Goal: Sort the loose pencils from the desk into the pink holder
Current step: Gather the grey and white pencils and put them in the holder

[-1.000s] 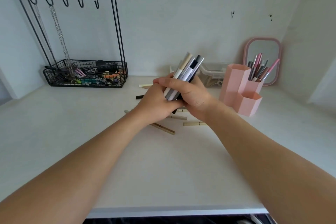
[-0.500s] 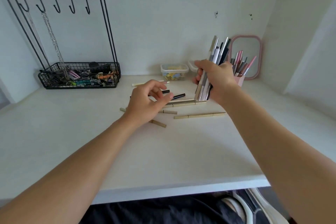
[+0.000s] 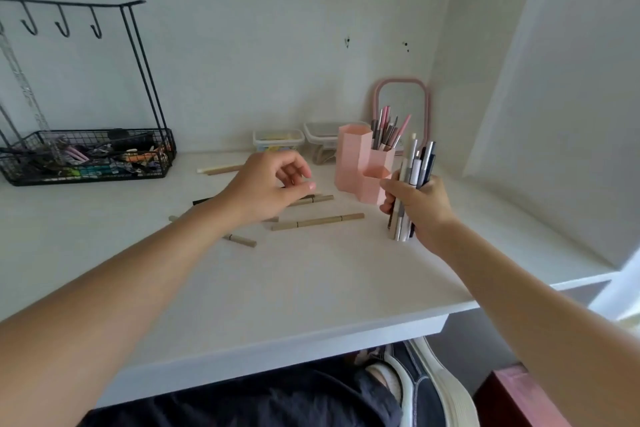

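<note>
My right hand [image 3: 417,208] grips an upright bundle of pencils [image 3: 414,170], white, grey and dark, just right of the pink holder [image 3: 353,156]; their lower ends stand near the desk. The holder has hexagonal cups, and its rear cup holds several pink and grey pencils [image 3: 388,130]. My left hand [image 3: 266,189] hovers above the loose pencils with fingers curled and apart, holding nothing. Beige pencils lie on the white desk [image 3: 311,274]: a long one [image 3: 317,222], one [image 3: 311,199] under my fingertips, one [image 3: 240,240] nearer me, one [image 3: 220,169] at the back.
A black wire basket [image 3: 86,158] with a hook rack stands at the back left, full of small items. Two clear lidded boxes [image 3: 277,139] sit behind the holder. A pink-framed mirror [image 3: 403,104] leans in the corner. The desk's front edge runs close to my knees.
My right hand has lowered the pencil bundle from in front of the holder to its right side, near the desk. My left hand has opened a little above the loose pencils.
</note>
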The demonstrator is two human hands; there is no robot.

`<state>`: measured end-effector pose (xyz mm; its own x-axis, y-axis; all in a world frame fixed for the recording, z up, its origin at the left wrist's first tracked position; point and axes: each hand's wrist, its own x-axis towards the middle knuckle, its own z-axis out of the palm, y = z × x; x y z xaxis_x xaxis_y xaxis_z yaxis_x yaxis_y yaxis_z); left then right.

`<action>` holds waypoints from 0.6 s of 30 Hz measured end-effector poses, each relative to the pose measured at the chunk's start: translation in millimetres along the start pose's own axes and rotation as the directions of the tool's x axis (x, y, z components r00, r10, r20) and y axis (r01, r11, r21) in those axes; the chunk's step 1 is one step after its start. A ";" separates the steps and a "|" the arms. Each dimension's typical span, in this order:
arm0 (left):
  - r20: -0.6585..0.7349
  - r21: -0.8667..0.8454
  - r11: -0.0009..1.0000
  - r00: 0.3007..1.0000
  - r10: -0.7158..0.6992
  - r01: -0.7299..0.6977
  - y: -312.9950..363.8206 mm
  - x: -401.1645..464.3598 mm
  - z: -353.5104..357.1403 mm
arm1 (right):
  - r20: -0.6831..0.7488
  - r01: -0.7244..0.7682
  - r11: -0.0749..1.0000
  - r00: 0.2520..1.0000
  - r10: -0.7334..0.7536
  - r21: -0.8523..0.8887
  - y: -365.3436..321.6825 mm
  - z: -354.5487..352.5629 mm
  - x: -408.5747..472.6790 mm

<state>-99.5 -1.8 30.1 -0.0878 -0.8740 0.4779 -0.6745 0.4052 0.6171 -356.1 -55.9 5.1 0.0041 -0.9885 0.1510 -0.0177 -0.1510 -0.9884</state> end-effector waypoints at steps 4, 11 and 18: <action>-0.052 -0.071 0.997 0.999 -0.015 0.011 5.0 21.7 22.0 | 0.045 0.021 1.000 0.999 -0.020 -0.005 1.2 6.1 2.7; -0.226 -0.156 0.987 0.972 -0.064 0.029 -24.6 10.8 36.2 | -0.002 0.178 0.983 0.984 -0.178 0.053 -70.6 35.0 32.9; -0.271 -0.118 0.993 0.961 -0.058 0.026 -41.4 6.3 14.0 | -0.135 0.200 0.975 0.973 -0.187 0.092 -112.5 77.7 104.8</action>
<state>-82.4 -27.8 -1.1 0.1531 -0.7905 0.5931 -0.5856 0.4109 0.6988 -276.0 -142.3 130.7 -0.1276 -0.9339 0.3340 0.0753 -0.3449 -0.9356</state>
